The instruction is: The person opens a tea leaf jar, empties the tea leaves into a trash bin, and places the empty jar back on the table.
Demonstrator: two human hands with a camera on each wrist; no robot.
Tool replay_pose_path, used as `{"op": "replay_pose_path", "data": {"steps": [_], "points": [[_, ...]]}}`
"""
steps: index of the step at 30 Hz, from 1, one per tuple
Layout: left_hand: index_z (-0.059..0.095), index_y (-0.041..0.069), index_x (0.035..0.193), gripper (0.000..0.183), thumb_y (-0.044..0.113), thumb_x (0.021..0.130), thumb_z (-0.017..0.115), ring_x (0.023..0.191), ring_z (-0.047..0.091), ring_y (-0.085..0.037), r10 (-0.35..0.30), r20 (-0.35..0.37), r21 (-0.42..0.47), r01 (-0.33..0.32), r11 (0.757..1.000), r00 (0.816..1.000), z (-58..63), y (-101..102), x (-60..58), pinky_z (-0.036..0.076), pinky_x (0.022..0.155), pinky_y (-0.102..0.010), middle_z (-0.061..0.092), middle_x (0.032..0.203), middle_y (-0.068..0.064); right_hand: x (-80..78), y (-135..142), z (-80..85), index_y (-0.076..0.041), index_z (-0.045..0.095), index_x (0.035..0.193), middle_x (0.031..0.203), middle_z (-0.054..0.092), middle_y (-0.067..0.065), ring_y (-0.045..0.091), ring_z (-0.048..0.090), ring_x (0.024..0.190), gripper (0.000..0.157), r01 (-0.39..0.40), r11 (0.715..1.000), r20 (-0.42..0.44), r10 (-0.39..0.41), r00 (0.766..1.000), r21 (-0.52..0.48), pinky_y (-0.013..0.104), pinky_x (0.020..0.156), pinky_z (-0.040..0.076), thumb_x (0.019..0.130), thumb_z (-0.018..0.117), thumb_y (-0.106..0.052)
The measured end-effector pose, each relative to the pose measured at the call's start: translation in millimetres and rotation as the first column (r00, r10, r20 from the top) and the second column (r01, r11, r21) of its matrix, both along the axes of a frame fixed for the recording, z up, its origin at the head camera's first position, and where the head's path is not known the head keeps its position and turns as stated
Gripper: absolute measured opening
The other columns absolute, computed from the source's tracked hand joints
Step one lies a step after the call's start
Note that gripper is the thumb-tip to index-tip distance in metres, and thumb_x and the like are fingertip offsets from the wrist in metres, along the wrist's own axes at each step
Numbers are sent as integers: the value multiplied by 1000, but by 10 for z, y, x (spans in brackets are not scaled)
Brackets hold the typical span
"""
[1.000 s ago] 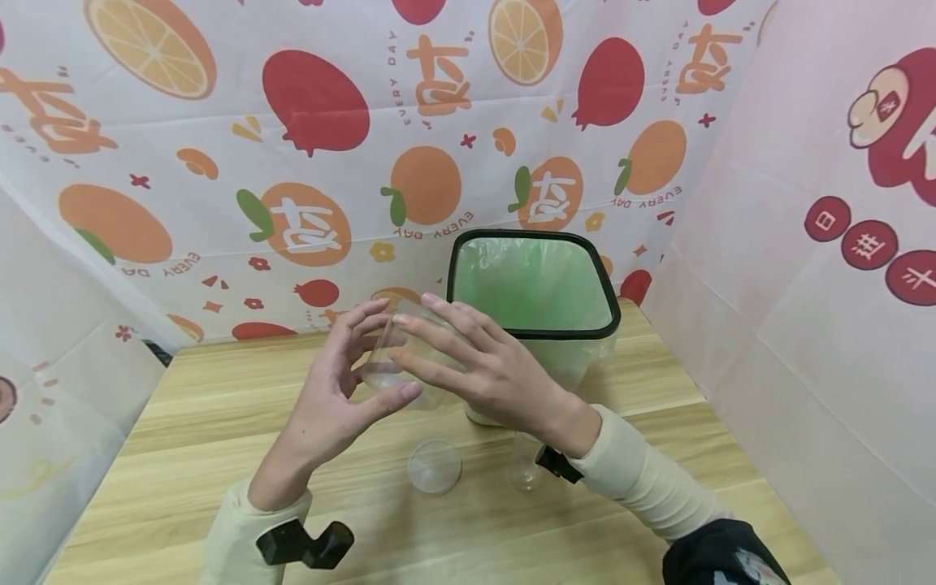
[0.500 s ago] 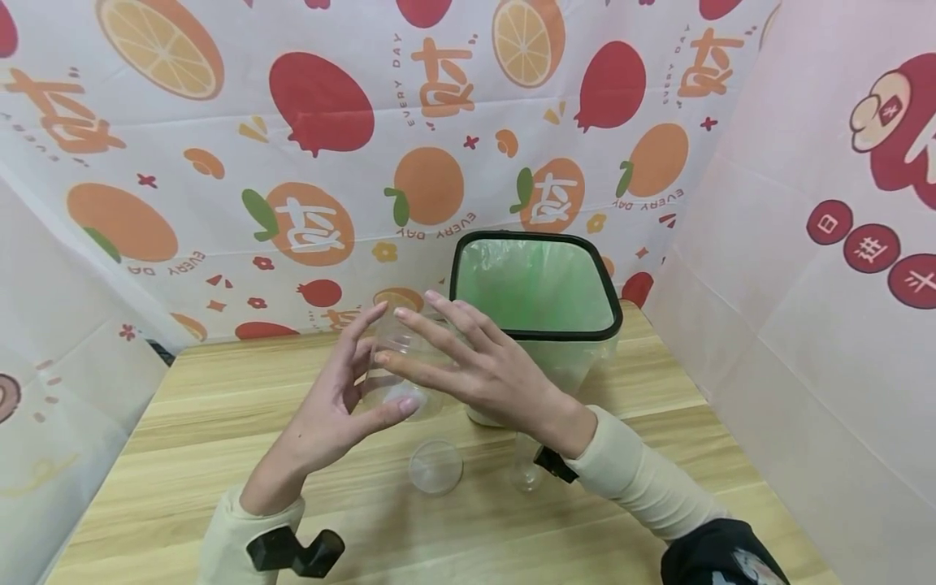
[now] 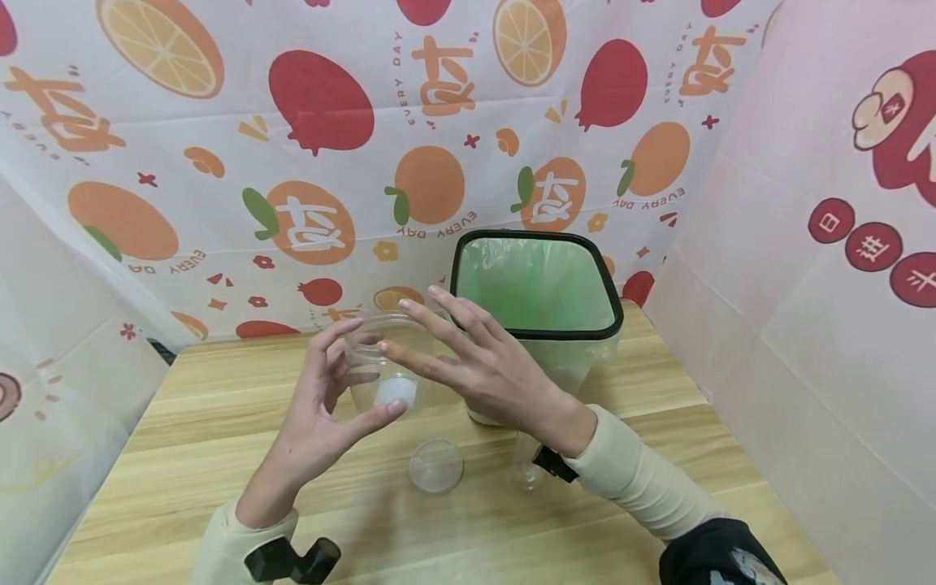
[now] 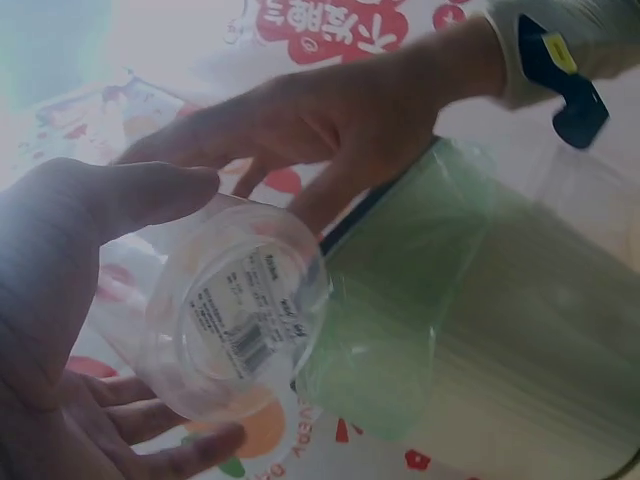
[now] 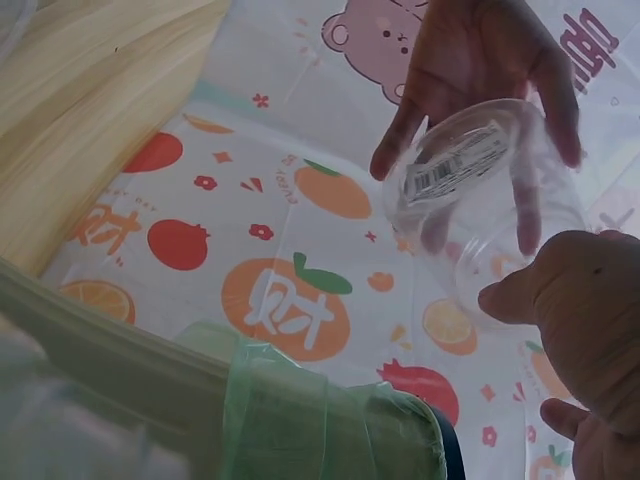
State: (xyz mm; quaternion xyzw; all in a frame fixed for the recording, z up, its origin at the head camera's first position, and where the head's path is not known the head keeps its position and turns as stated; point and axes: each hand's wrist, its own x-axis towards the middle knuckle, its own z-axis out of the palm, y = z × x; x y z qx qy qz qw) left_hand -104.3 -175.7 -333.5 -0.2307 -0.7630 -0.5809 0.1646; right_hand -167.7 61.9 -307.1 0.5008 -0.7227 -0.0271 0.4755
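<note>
My left hand (image 3: 303, 410) holds a clear plastic cup (image 3: 395, 366) above the table, thumb on the near side and fingers round the left. The cup stands nearly upright in the head view. A white barcode label (image 4: 240, 315) shows on its base in the left wrist view; the right wrist view also shows the cup (image 5: 465, 190). My right hand (image 3: 490, 361) is at the cup's right side with fingers spread and fairly straight, fingertips near or on its rim. Below on the table lies a round clear lid (image 3: 436, 466).
A bin (image 3: 537, 331) with a black rim and green bag liner stands behind my right hand. Another clear rounded item (image 3: 528, 471) lies on the wooden table (image 3: 219, 439), partly hidden by my right wrist. Fruit-printed cloth (image 3: 439, 106) hangs at the back.
The cup has turned from tilted to nearly upright, with its rim now up. My left hand has shifted slightly left and down with it, while my right hand has barely moved.
</note>
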Motion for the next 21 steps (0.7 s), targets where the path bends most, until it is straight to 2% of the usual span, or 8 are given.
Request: {"op": "replay_pose_path", "data": {"steps": [5, 9, 13, 18, 21], "points": [[29, 4, 152, 103, -20, 67, 82, 110, 66, -10, 74, -47, 18, -74, 997, 996, -77, -38, 13, 52, 98, -19, 53, 143, -12, 2, 32, 5, -30, 47, 151, 162, 39, 14, 36, 34, 152, 76, -1, 1000, 74, 3, 997, -28, 40, 126, 33, 89, 45, 14], [29, 3, 151, 102, -18, 67, 83, 120, 61, -10, 112, -48, 14, -111, 994, 993, -149, -100, 37, 52, 100, -17, 52, 144, -5, -6, 60, 4, -25, 49, 150, 162, 38, 16, 37, 32, 152, 61, -6, 998, 138, 15, 990, -60, 42, 126, 33, 95, 52, 1], [31, 1, 148, 98, -17, 67, 84, 127, 56, -13, 163, -40, 14, -162, 987, 986, -229, -169, 76, 49, 101, -14, 52, 143, -2, -12, 101, -2, -19, 49, 149, 160, 39, 18, 38, 33, 151, 56, -8, 995, 184, 27, 983, -103, 43, 124, 35, 95, 59, -9], [34, 1, 145, 96, -13, 66, 87, 126, 58, -11, 244, -30, -10, -244, 970, 969, -340, -225, 155, 46, 99, -11, 52, 143, -1, 12, 188, -22, -15, 46, 150, 160, 38, 19, 39, 31, 152, 60, 15, 988, 259, 26, 965, -156, 46, 123, 36, 93, 63, -10], [36, 2, 145, 97, -11, 64, 89, 126, 58, -9, 296, -18, -28, -296, 955, 955, -419, -248, 198, 45, 99, -9, 52, 144, -1, 48, 255, -28, -14, 45, 151, 161, 36, 19, 39, 29, 153, 63, 27, 981, 323, 36, 946, -190, 48, 125, 32, 92, 66, -12]]}}
